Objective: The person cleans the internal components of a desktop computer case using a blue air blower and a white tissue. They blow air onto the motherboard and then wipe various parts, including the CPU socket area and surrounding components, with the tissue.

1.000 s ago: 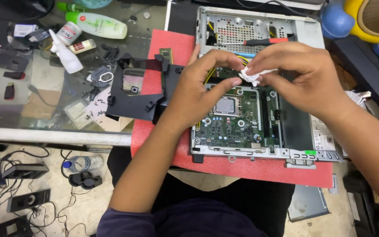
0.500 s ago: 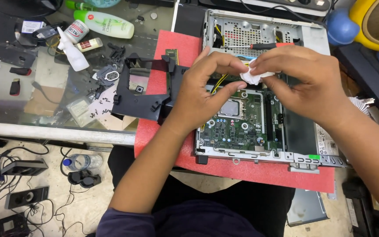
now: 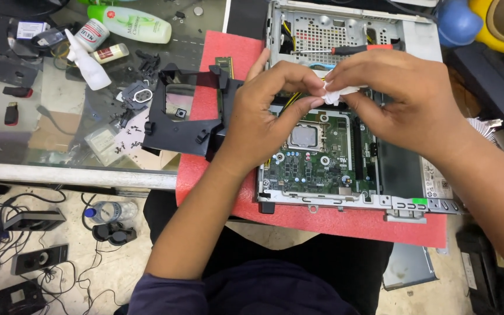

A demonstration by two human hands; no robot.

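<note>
Both hands pinched one small white wad of tissue between them, the left hand and right hand each closing fingertips on it above one green motherboard in one open metal computer case. One red-handled screwdriver lay inside; one black plastic shroud sat left on one red mat.
</note>
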